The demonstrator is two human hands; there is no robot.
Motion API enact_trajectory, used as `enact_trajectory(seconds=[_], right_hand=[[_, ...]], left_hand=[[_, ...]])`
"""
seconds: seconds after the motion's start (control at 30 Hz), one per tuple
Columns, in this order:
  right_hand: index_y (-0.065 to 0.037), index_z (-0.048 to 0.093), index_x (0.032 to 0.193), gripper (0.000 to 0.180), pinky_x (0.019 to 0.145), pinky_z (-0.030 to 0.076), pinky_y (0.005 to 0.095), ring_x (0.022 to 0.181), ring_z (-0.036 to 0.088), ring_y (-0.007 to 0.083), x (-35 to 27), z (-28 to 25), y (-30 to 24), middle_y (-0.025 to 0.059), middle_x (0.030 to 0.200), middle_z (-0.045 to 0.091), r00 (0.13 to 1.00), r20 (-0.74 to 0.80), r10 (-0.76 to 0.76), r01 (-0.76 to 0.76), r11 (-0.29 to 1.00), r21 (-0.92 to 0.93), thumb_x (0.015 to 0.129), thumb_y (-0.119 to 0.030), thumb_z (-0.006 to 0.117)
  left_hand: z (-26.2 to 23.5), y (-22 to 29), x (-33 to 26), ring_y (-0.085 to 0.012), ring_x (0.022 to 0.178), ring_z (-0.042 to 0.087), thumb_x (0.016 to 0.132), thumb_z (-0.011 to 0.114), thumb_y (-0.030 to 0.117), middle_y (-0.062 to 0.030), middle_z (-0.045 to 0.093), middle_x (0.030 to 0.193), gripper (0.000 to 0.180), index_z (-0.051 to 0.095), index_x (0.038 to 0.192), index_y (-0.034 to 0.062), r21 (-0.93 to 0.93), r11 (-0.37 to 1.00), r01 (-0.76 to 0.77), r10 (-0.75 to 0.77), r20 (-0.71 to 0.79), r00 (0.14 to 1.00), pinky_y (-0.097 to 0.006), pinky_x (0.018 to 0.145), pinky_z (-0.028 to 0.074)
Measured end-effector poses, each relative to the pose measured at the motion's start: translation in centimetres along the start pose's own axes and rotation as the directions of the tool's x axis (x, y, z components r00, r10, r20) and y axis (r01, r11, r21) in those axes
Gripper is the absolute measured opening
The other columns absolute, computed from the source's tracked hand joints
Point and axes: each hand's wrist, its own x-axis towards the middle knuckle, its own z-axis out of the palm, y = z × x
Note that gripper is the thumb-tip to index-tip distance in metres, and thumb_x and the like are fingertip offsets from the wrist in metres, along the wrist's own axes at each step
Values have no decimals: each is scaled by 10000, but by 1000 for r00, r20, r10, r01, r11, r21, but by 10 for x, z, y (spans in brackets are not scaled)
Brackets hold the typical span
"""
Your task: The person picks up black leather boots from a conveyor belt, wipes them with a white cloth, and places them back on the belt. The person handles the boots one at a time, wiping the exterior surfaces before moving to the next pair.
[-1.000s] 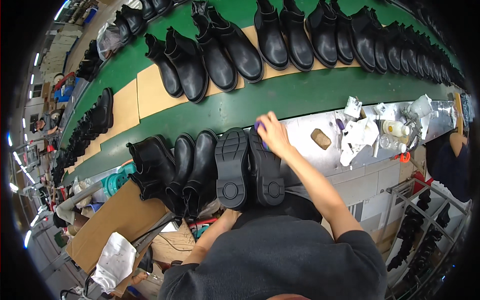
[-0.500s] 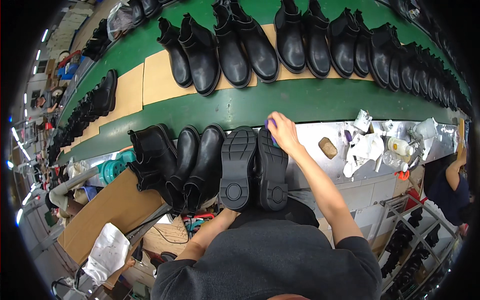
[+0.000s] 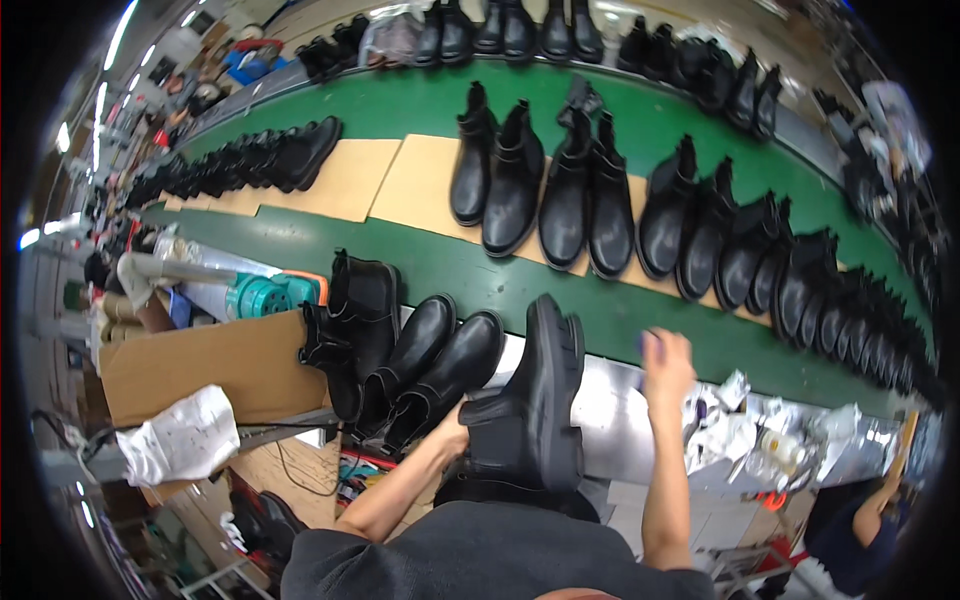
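My left hand (image 3: 456,430) is closed round the shaft of a black ankle boot (image 3: 515,410), its fingers partly hidden behind the leather. The boot stands toe up in front of my body, its chunky black sole turned to the right. A second sole edge shows just behind it. To the right, apart from the boots, my right hand (image 3: 669,375) is raised with fingers bent round a small purple thing (image 3: 650,347), blurred and mostly covered. Left of the held boot lean two more black boots (image 3: 420,342), beside another upright pair (image 3: 362,310).
Rows of black boots (image 3: 562,205) stand on tan cardboard (image 3: 345,180) across the green table. White cloths and bottles (image 3: 780,447) lie at the right of the metal ledge (image 3: 610,420). A teal machine (image 3: 262,296) and cardboard sheet (image 3: 205,360) are at left. Another person (image 3: 862,530) is at right.
The boots have turned from soles facing up to a side view with the sole to the right. My right hand has come off the sole and moved right. The whole view has shifted.
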Motion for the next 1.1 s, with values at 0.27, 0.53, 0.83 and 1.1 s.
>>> enact_trajectory(seconds=[0.27,0.53,0.83,1.1], right_hand=[[-84,666,1154,377,965,372,512,1173,439,422,-68,-44,71,244,1287,471,991,61,122,-77,872,-484,871,-330,631],[-37,485,1318,602,1063,304,531,1302,342,462,-75,20,-6,289,1361,388,901,349,-258,211,963,166,823,-301,702],[-85,274,1489,605,1077,81,699,1456,82,387,-136,64,-8,271,1546,134,716,682,-148,347,924,-163,982,-415,311],[16,342,1411,1123,913,188,816,1349,142,595,-113,51,-22,384,1463,166,589,795,-148,430,890,-152,503,-389,865]], left_hand=[[146,220,-45,-156,954,630,722,732,6,-92,687,1043,356,657,1066,-48,848,-102,-521,921,278,273,-330,876,506],[122,478,56,-430,891,641,715,655,127,-289,643,889,185,647,826,-21,789,-383,480,918,384,102,-475,783,523],[-79,544,128,-442,1361,252,859,610,449,-218,199,1500,712,284,1474,294,725,-127,676,939,-131,317,-529,1106,279],[104,457,206,-356,1109,535,677,658,185,-211,573,1172,487,588,1125,4,618,-785,27,616,777,125,-442,969,417]])
